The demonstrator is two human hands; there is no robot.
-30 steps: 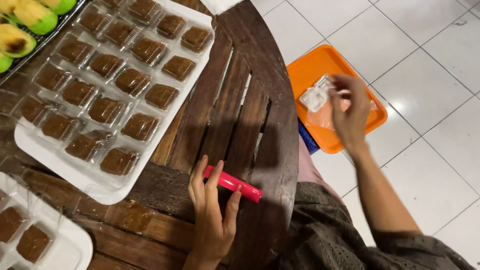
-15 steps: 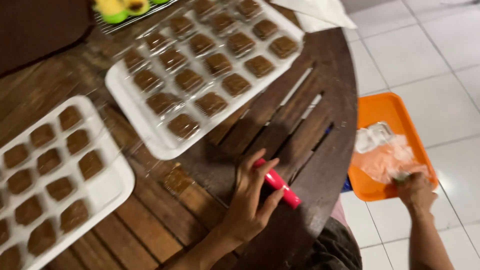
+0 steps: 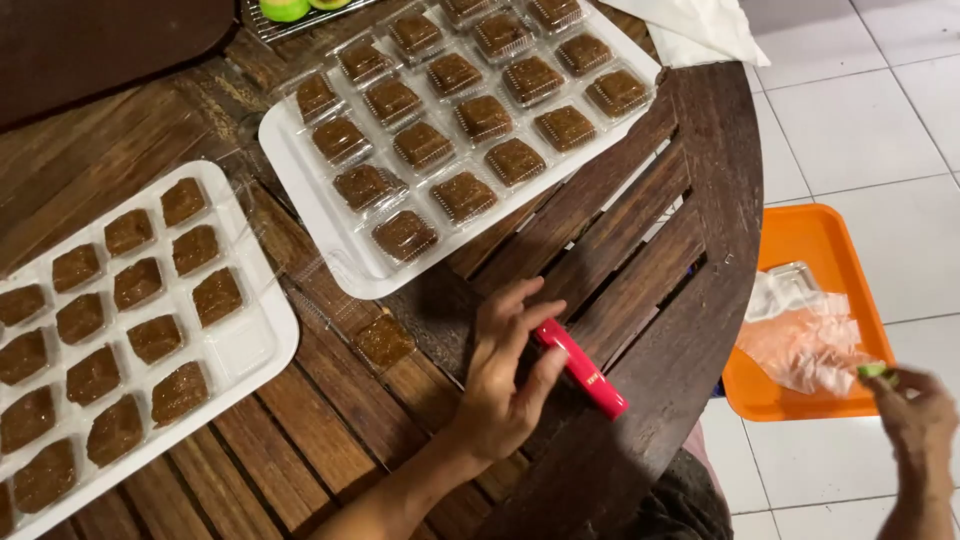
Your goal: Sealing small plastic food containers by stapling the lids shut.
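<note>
Two trays: both white, on the round wooden table (image 3: 640, 300), each holding brown square sweets.
Left tray (image 3: 245, 345): at nine o'clock of the table, sweets bare, one corner cell vacant.
Loose sweet (image 3: 384, 340): wrapped in clear plastic, on the slats between left tray and left hand.
Far tray (image 3: 310, 200): at twelve o'clock, sweets in clear cups.
Left hand (image 3: 505, 385): flat on the slats, fingers spread, index and thumb tips touching the near end of the red tube.
Red tube (image 3: 582, 368): just at three o'clock of the left hand, long axis from ten to four o'clock, lying down; left hand far nearer.
Orange tray (image 3: 800, 240): on the floor tiles, crumpled clear plastic inside.
Right hand (image 3: 915, 415): well apart, over the orange tray's corner, pinching a small green bit (image 3: 875, 371).
</note>
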